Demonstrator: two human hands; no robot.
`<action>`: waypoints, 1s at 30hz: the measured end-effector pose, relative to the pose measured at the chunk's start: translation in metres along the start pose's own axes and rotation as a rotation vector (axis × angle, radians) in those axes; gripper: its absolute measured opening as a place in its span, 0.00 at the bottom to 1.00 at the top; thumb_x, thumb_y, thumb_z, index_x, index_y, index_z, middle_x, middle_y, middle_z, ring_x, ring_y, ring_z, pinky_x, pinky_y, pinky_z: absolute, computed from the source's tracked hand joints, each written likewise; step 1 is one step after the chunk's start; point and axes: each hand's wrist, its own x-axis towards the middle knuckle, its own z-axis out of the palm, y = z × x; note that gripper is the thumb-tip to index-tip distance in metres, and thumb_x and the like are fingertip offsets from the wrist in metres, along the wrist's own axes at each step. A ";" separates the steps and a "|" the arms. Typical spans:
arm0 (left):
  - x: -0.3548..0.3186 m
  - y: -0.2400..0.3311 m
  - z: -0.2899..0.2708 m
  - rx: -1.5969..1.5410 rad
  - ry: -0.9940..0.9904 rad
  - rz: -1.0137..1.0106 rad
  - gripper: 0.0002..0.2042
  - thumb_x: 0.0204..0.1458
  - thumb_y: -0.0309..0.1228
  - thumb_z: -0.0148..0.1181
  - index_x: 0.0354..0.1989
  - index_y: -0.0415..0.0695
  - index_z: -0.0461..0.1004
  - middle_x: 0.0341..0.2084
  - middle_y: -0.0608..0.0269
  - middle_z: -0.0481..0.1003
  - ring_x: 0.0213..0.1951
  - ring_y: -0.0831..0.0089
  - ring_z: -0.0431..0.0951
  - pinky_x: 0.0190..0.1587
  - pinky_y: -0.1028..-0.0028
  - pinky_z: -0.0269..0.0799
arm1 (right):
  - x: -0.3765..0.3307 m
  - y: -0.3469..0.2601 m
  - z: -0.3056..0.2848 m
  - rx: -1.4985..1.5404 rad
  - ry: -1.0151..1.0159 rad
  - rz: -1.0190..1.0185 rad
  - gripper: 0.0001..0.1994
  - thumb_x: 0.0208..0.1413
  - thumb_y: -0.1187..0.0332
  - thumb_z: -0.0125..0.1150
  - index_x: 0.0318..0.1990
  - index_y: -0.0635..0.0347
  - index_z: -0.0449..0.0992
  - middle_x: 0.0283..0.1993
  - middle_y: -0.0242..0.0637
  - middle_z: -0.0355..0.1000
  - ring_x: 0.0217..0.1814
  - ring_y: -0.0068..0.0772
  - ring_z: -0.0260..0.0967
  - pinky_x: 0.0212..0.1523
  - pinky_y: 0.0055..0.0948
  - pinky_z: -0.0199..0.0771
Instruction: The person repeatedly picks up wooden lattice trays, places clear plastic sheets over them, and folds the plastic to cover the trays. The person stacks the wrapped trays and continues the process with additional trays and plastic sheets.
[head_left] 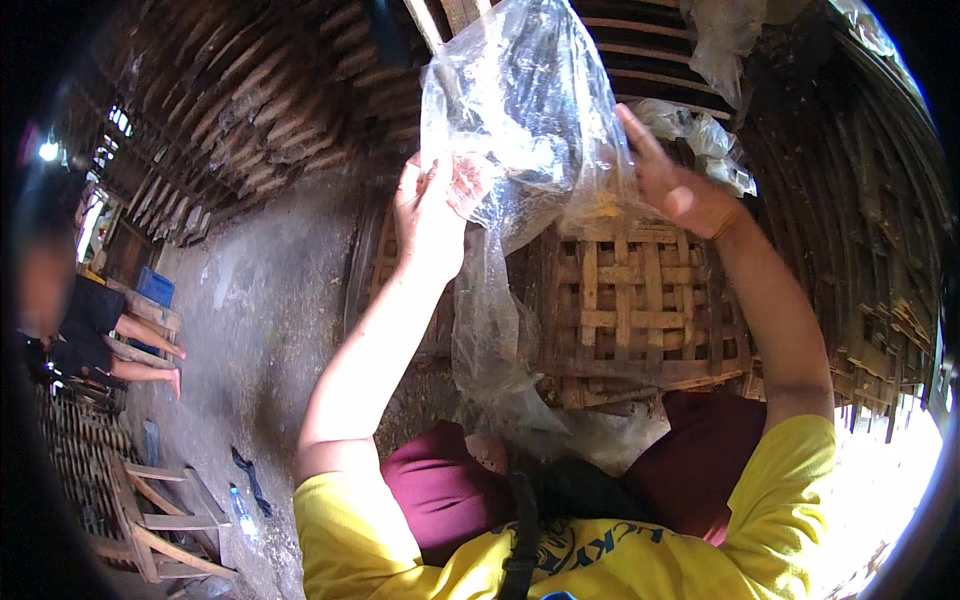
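A clear plastic bag [535, 85] is held up in front of me, crinkled and shining in the light. My left hand [432, 205] grips its left edge, with thumb and fingers closed on the film. At the bag's right edge is my right hand [685, 195], its fingers stretched upward and apart, touching or very near the film. Part of those fingers is hard to make out through the plastic. Below the bag, a long strip of clear plastic [490, 320] hangs down toward my knees.
A woven bamboo basket [625, 290] stands before my knees. Slatted bamboo racks [860, 220] rise at the right, with more plastic bags [700, 135] beside them. On the left floor are a wooden chair [165, 520] and a bottle [242, 510]. Another person [85, 320] sits farther left.
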 end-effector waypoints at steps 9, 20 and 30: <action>0.009 0.024 0.003 0.015 0.133 0.057 0.11 0.58 0.33 0.48 0.45 0.41 0.66 0.38 0.57 0.73 0.41 0.67 0.75 0.46 0.66 0.74 | 0.014 0.033 0.021 -0.035 0.399 0.459 0.12 0.57 0.68 0.53 0.47 0.61 0.67 0.34 0.30 0.66 0.37 0.21 0.65 0.43 0.24 0.69; 0.019 0.016 -0.126 0.467 0.029 -0.126 0.10 0.56 0.34 0.53 0.37 0.39 0.70 0.29 0.68 0.74 0.30 0.81 0.74 0.33 0.81 0.74 | 0.018 -0.029 -0.001 -0.083 0.591 0.044 0.05 0.61 0.69 0.46 0.37 0.57 0.68 0.26 0.23 0.61 0.27 0.15 0.59 0.30 0.20 0.65; -0.016 -0.006 -0.198 1.613 -0.866 -1.114 0.32 0.47 0.26 0.59 0.62 0.40 0.52 0.58 0.52 0.60 0.62 0.61 0.56 0.63 0.64 0.53 | 0.022 -0.081 0.039 -0.195 0.302 0.034 0.05 0.60 0.72 0.46 0.38 0.58 0.69 0.21 0.21 0.59 0.20 0.12 0.54 0.23 0.15 0.60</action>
